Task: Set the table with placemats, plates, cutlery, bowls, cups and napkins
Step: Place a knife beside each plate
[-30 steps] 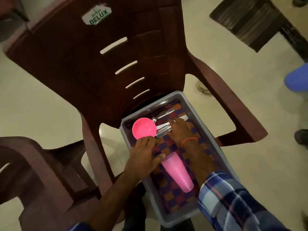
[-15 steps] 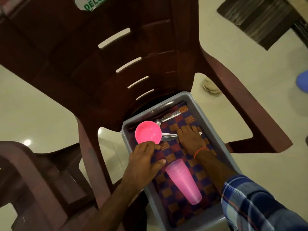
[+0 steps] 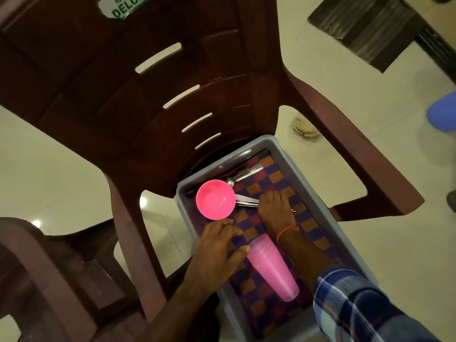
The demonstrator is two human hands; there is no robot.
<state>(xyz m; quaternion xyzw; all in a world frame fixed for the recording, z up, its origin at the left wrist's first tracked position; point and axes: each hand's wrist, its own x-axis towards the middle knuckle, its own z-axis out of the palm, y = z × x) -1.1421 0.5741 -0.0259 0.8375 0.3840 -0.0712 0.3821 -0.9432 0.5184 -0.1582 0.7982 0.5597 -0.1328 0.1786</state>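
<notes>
A grey plastic bin (image 3: pixel 318 203) sits on the seat of a maroon plastic chair. Inside lies a purple-and-orange checkered placemat (image 3: pixel 274 178). A pink bowl (image 3: pixel 215 199) stands at the bin's far left, open side up. Steel cutlery (image 3: pixel 246 174) lies beside and behind it. Stacked pink cups (image 3: pixel 272 267) lie on their side in the near part. My right hand (image 3: pixel 276 209) is pressed down over some of the cutlery, fingers curled on it. My left hand (image 3: pixel 217 253) rests on the placemat just in front of the bowl, thumb against the cups' rim.
The maroon chair's back (image 3: pixel 148 82) rises behind the bin and its armrest (image 3: pixel 357 156) runs along the right. A second maroon chair (image 3: pixel 49 280) stands at the lower left. A dark mat (image 3: pixel 370 28) and a blue object (image 3: pixel 444 114) lie on the pale floor.
The view has shifted a little closer over the bin. Both hands stay almost where they were, the right on the cutlery and the left by the bowl.
</notes>
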